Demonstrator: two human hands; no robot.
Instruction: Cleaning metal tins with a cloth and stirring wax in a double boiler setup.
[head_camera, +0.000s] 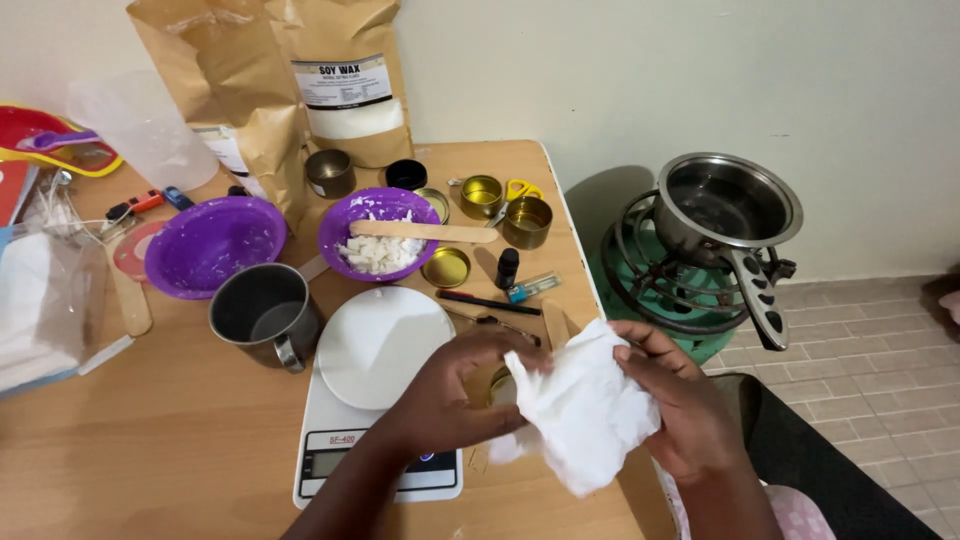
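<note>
Head view looks down on a crowded wooden surface (150, 450), and the risks run across it from left to right. At the far left a clear plastic bag (40, 300) and a flat wooden stick (130, 295) lie by the edge, near a purple bowl (213, 245) that looks empty. Just beside that bowl stands a steel mug (265, 315), its handle turned toward the white kitchen scale (375, 400); a careless elbow could tip it onto the round plate of the scale. Behind, a second purple bowl (375, 235) holds white wax chunks with another stick resting across its rim, which I judge could slide off if the bowl is bumped. Two brown paper bags (300, 90) lean against the wall. The left hand (450, 390) is clenched around a small gold tin (500, 388), mostly hidden, while the right hand (680, 410) grasps a crumpled white tissue (585, 415) pressed against that tin, over the near right edge of the surface. So close to the edge, the tin could slip and fall to the tiled floor (860, 370). More gold tins (527, 220), yellow scissors (515, 195) and a small dark bottle (508, 268) crowd the right side. Beyond, a steel pot (725, 205) sits on a burner on a green stool, against a plain pale wall (700, 70).
</note>
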